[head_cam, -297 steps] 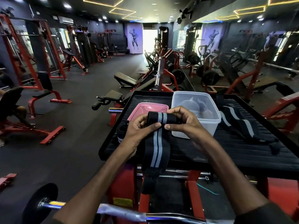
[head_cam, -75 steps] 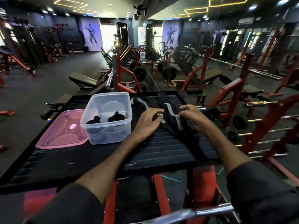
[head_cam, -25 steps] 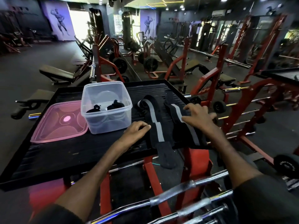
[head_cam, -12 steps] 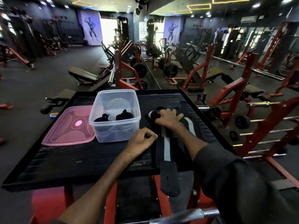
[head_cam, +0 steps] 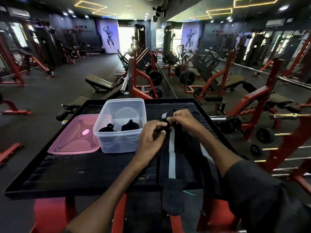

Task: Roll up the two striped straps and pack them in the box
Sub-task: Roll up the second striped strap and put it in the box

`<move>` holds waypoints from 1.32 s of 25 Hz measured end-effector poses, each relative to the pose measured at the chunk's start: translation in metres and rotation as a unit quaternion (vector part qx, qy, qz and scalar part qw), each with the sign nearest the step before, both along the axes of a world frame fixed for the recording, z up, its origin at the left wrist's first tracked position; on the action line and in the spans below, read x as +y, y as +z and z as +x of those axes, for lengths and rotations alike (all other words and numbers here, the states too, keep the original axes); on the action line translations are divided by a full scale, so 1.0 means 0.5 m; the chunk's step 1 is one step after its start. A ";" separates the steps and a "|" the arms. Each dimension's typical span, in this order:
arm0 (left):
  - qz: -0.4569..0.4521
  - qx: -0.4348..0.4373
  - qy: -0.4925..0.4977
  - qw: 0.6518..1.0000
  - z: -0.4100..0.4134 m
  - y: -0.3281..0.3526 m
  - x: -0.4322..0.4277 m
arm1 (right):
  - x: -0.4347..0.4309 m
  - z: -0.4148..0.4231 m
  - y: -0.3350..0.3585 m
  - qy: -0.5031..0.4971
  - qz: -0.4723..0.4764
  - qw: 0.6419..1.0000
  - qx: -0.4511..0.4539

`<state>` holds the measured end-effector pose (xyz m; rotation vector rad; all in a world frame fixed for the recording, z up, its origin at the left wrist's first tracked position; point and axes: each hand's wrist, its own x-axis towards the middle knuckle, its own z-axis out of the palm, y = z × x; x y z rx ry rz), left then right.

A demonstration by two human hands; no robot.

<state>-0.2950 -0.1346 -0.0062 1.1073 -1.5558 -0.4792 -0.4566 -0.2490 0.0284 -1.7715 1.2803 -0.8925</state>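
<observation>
A black strap with a grey stripe lies lengthwise on the black ribbed platform, its near end hanging over the front edge. My left hand and my right hand both pinch its far end, which is folded over. A second striped strap lies just right of it, partly under my right forearm. The clear plastic box stands left of my hands and holds two dark rolled items.
A pink lid lies flat on the platform, left of the box. A chrome barbell and red frame sit below the platform's front edge. Red benches, racks and weight plates fill the gym floor beyond and to the right.
My right hand drew back from the strap's far end toward my left hand, and both now pinch the folded end together. The camera view shifted slightly.
</observation>
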 end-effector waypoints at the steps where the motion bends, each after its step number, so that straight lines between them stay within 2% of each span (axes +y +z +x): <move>1: -0.017 0.016 0.007 1.000 -0.005 0.022 -0.008 | 0.013 -0.021 0.027 0.023 0.008 0.999 -0.040; 3: -0.018 0.025 0.023 0.999 -0.014 0.065 -0.033 | 0.049 -0.056 0.093 0.043 0.010 0.996 -0.083; 5: -0.014 -0.035 0.038 0.999 -0.021 0.105 -0.068 | 0.073 -0.079 0.144 0.050 0.008 0.991 -0.121; 6: -0.006 -0.057 0.023 0.998 -0.024 0.129 -0.084 | 0.085 -0.088 0.165 0.051 0.005 0.989 -0.135; 10: 0.028 -0.042 -0.097 0.994 -0.025 0.204 -0.114 | 0.121 -0.116 0.211 0.056 -0.025 0.987 -0.150; 12: 0.023 -0.029 -0.141 0.989 -0.025 0.207 -0.111 | 0.134 -0.131 0.215 0.055 -0.019 0.986 -0.154; 16: -0.025 0.017 -0.119 0.992 -0.028 0.179 -0.109 | 0.141 -0.146 0.199 0.007 -0.061 0.988 -0.144; 23: -0.052 0.008 -0.123 0.991 -0.032 0.170 -0.093 | 0.148 -0.100 0.192 0.005 -0.042 0.971 -0.235; 25: -0.069 0.010 -0.125 0.990 -0.028 0.172 -0.090 | 0.150 -0.095 0.177 0.015 -0.024 0.974 -0.225; 27: -0.083 0.012 -0.122 0.989 -0.021 0.174 -0.086 | 0.150 -0.098 0.159 0.036 -0.026 0.986 -0.160; 29: -0.089 0.004 -0.116 0.989 -0.013 0.173 -0.088 | 0.146 -0.100 0.146 0.047 -0.078 0.990 -0.109; 31: -0.073 -0.014 -0.117 0.990 -0.005 0.170 -0.097 | 0.143 -0.101 0.139 0.061 -0.124 0.983 -0.117; 33: -0.020 -0.066 -0.139 0.988 0.004 0.169 -0.110 | 0.141 -0.103 0.135 0.067 -0.152 0.979 -0.118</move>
